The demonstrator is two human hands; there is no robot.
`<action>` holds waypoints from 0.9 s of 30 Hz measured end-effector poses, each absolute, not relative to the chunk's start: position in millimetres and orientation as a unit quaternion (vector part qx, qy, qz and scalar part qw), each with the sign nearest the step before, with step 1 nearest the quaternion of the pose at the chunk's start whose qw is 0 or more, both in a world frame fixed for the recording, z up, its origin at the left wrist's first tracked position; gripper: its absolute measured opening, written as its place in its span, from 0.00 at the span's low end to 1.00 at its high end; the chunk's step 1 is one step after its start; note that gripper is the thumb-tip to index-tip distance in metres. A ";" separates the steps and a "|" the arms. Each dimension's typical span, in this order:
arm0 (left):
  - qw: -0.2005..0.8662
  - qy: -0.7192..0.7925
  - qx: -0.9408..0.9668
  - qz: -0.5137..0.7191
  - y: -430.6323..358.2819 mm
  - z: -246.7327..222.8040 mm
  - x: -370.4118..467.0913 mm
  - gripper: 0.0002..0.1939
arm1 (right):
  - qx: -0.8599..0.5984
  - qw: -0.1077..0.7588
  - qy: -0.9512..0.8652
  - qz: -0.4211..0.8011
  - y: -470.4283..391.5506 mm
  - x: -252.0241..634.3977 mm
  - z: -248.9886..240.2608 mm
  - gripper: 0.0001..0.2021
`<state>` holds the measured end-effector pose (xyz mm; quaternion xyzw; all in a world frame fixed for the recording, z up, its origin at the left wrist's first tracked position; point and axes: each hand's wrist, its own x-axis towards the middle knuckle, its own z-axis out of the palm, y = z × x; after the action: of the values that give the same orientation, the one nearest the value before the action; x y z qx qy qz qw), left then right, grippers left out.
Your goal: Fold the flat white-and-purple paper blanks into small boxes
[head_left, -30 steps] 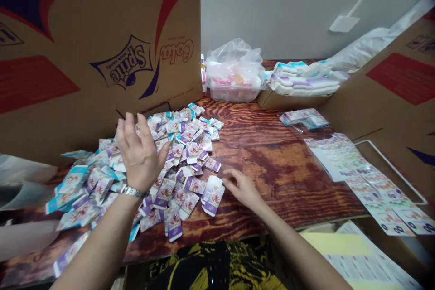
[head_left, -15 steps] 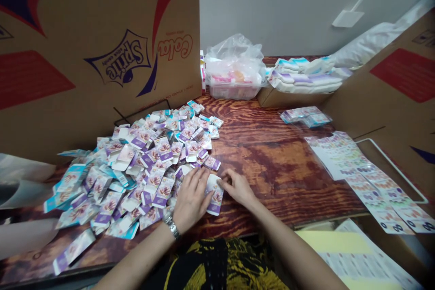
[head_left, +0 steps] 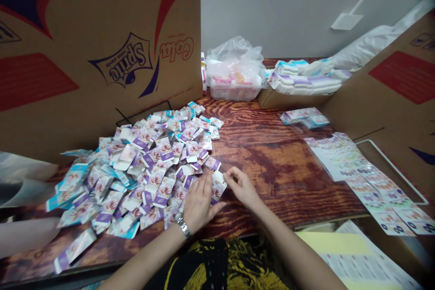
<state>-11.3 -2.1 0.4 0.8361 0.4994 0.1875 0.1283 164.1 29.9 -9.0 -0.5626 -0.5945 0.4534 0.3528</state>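
A small white and purple cardboard box with a raised white end flap is between my two hands, just above the table. My left hand, a metal watch at its wrist, steadies it from the left, fingers along its side and thumb near its lower end. Thumb and forefinger of my right hand pinch the flap at its upper right corner. Left of my hands spreads a heap of similar small boxes, purple and light blue, several with flaps standing up. The underside of the held box is hidden.
A large carton walls off the left; another carton stands right. Behind are a bagged plastic tub and a shallow tray of packets. Printed sheets lie at right on the wooden table.
My left hand has slid slightly right, and the box has tilted and turned with it. My right hand stays at the flap end, which now shows more white. The view has shifted slightly.
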 end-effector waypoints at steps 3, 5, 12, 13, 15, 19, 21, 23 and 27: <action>0.140 0.523 0.820 0.189 -1.8 -1.7 -9.8 0.43 | -0.535 0.382 -0.565 0.500 27.0 156.6 -5.5 0.14; 0.153 0.528 0.812 0.198 -0.2 -2.0 -12.0 0.42 | -0.528 0.389 -0.559 0.508 25.3 152.8 -1.8 0.14; 0.170 0.518 0.811 0.213 5.1 -3.4 -22.3 0.42 | -0.531 0.352 -0.587 0.500 25.3 151.2 7.1 0.12; 0.166 0.515 0.814 0.211 5.3 -4.0 -23.0 0.42 | -0.534 0.347 -0.591 0.496 25.5 151.8 7.2 0.13; 0.156 0.512 0.818 0.210 5.2 -5.1 -24.1 0.41 | -0.545 0.337 -0.598 0.482 25.3 153.2 7.4 0.15; 0.126 0.496 0.829 0.226 5.2 -4.8 -25.4 0.38 | -0.569 0.344 -0.615 0.423 21.8 154.9 11.2 0.14; 0.125 0.490 0.830 0.236 4.8 -2.4 -25.1 0.37 | -0.561 0.349 -0.623 0.419 19.3 154.2 15.0 0.14; 0.137 0.488 0.828 0.239 4.0 1.6 -23.9 0.36 | -0.539 0.340 -0.630 0.445 17.7 152.8 19.6 0.12; 0.144 0.470 0.839 0.235 2.7 12.2 -21.9 0.32 | -0.515 0.300 -0.649 0.473 20.4 152.6 29.0 0.11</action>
<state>-21.9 2.7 12.2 0.8389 0.4695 0.2348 0.1440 152.6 20.4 29.0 -0.5151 -0.6487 0.4729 0.3004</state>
